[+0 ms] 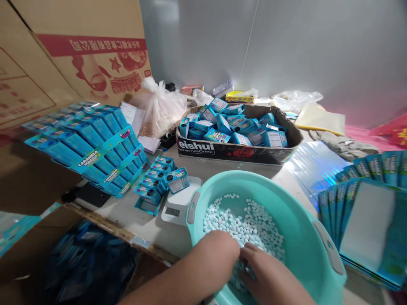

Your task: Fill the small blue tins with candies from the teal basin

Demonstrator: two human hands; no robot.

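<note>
A teal basin (302,212) holds many small white and pale blue candies (235,224). Both hands are low inside it, at the candies. My left hand (222,250) is bent inward, its fingers hidden behind the wrist. Beside it, my right hand (259,264) has its fingers curled down close to the left one; what they hold, if anything, is too hidden to make out. Left of the basin, a small blue box (177,180) rests on a white scale (178,204), next to a tray of several blue boxes (152,186).
Behind the basin is a black carton (229,153) full of blue boxes. A tall display of blue boxes (95,144) leans at the left. Flat blue packaging (365,224) is stacked at the right, with gray gloves (343,144) behind. A knotted plastic bag (162,110) stands at the back.
</note>
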